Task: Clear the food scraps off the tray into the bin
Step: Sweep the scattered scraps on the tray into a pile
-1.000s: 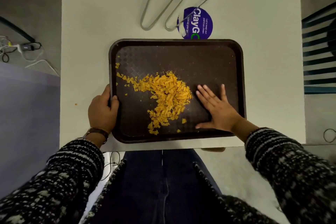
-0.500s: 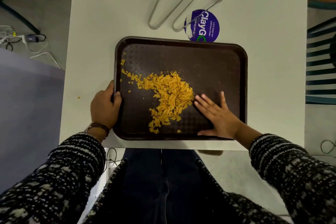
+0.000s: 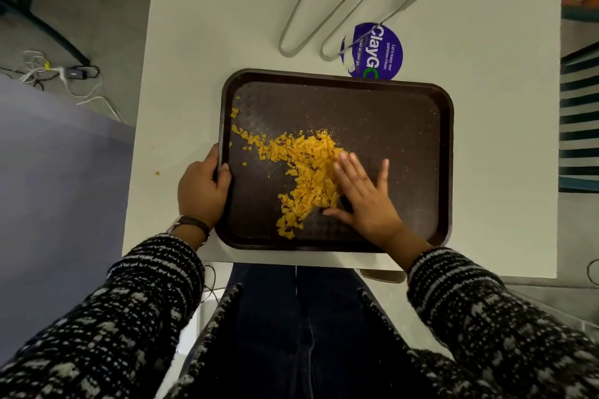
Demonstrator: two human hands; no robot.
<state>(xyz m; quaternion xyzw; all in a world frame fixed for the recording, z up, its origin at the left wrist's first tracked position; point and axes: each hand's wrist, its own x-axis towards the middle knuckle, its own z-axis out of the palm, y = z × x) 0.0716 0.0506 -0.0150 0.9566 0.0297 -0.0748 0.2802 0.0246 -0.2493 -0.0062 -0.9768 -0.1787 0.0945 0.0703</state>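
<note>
A dark brown tray (image 3: 405, 113) lies on the white table (image 3: 201, 42). Orange food scraps (image 3: 304, 168) form a loose pile in the tray's left half, with small bits trailing toward its left rim. My left hand (image 3: 202, 188) grips the tray's left rim, thumb inside. My right hand (image 3: 363, 194) lies flat on the tray floor with fingers spread, its fingertips against the right side of the pile. No bin is in view.
Two metal tongs (image 3: 324, 6) and a round purple sticker (image 3: 377, 52) lie beyond the tray's far edge. One orange crumb (image 3: 157, 173) sits on the table left of the tray. Cables (image 3: 58, 74) lie on the floor at left. My legs are below the table's near edge.
My right hand has slid left across the tray floor into the pile, pushing the scraps leftward. My left hand keeps its hold on the rim.
</note>
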